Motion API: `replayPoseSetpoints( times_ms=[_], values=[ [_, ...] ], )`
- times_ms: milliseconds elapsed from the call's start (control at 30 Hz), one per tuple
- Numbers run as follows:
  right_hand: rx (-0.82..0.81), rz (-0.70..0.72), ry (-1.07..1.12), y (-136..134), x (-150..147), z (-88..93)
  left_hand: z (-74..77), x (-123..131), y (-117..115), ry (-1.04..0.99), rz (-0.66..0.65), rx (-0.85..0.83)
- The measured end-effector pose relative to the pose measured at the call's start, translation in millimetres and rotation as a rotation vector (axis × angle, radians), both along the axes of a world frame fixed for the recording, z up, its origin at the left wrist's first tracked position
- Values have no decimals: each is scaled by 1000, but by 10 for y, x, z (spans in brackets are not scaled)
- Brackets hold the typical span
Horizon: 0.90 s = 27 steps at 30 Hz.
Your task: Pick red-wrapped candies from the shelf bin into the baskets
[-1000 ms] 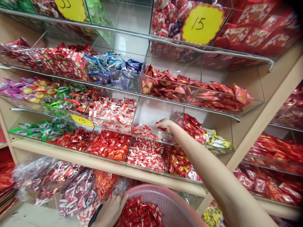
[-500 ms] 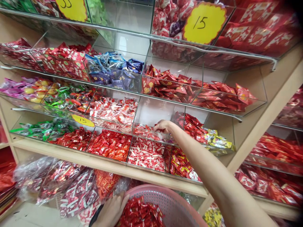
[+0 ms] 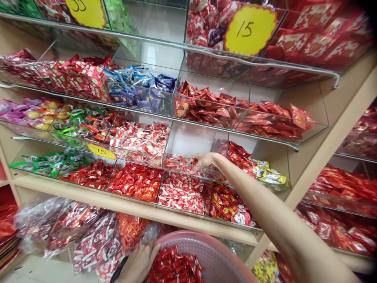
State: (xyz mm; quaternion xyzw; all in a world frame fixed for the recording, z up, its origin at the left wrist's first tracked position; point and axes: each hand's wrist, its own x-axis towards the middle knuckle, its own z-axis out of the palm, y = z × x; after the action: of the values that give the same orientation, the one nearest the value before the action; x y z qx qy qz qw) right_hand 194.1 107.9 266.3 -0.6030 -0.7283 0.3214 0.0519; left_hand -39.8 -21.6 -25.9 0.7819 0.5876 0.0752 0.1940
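Note:
My right hand reaches into a clear acrylic bin on the shelf, fingers down among a thin layer of red wrapped candies; whether it grips any I cannot tell. My left hand holds the rim of a pink plastic basket at the bottom of the view. The basket holds a heap of red wrapped candies.
Tiers of clear bins hold wrapped sweets: red packets, blue ones, green ones, red-and-white ones. Yellow price tags read 15. Plastic bags of candy lie below the wooden shelf edge.
My right hand has slid slightly lower and leftward within the bin, fingers dipping into the red candies. The left hand stays on the basket.

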Motion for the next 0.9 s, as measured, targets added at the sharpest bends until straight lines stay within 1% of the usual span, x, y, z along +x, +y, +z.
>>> replayPoseSetpoints(
  times_ms=[100, 233, 333, 433, 500, 600, 700, 767, 833, 900],
  values=[
    [48, 8, -23, 27, 39, -15, 2, -5, -6, -8, -2, -6],
    [173, -94, -175, 27, 72, 0, -15, -1, 0, 6, -3, -7],
    [176, -128, -269, 28, 64, -6, -32, 0, 9, 6, -4, 2],
    [140, -99, -261, 44, 61, -28, -29, -3, 8, -9, -11, 10],
    [145, -101, -252, 63, 70, -27, -16, -3, 1, -14, -6, 5],
    [238, -118, -233, 84, 80, 45, 3, 1, -6, -13, 17, -4],
    [358, -58, -140, 84, 21, 173, 3, 5, -4, -15, 24, 2],
    [383, 10, -56, 85, -75, 231, -8, 5, 1, -21, 19, 9],
    [373, 65, -17, 100, -197, 234, -22, 3, 6, -31, 23, 10],
    [339, 95, -56, 133, -311, 191, -35, -2, 10, -35, 21, 7]
  ],
)
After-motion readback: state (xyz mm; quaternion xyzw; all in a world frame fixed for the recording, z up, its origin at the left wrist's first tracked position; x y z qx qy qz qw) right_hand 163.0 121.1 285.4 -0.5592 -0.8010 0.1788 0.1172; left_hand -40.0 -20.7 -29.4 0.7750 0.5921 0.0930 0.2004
